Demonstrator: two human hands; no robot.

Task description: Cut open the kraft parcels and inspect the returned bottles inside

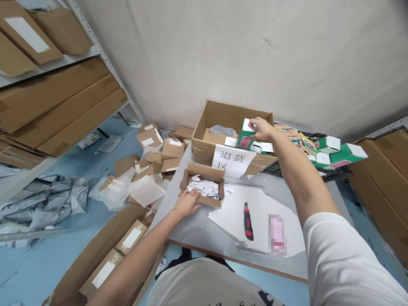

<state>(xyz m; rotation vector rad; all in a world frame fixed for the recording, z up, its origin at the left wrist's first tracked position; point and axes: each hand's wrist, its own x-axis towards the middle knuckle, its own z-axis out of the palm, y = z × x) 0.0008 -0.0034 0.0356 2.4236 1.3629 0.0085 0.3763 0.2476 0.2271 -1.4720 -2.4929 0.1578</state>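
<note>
Nearest me, my white shirt fills the bottom edge and cuts off both upper arms, and the white sleeve on my right arm hides part of the grey table (197, 231). On the large white paper sheet (261, 221) lies a red-and-black utility knife (248, 222); beside it a pink object (277, 234) is blurred out, so I cannot say what it is.

My left hand (186, 203) rests flat with fingers spread a little, touching the near rim of the small open brown cardboard box (204, 182), which is stuffed with crumpled white paper scraps (205, 187) that hide whatever else is inside.

Farther on, my right hand (262, 128) has its fingertips pinched on the top of a small green, white and pink carton (245, 136). I hold it upright over the large open brown cardboard box (223, 123), just above similar cartons lying inside; its lower half is partly hidden by the box wall. A white paper label with black handwritten characters (232, 160) hangs on that box's front.

Beyond, more green-and-white cartons (338, 155) pile on a black crate (318, 137), only its edge visible.
</note>
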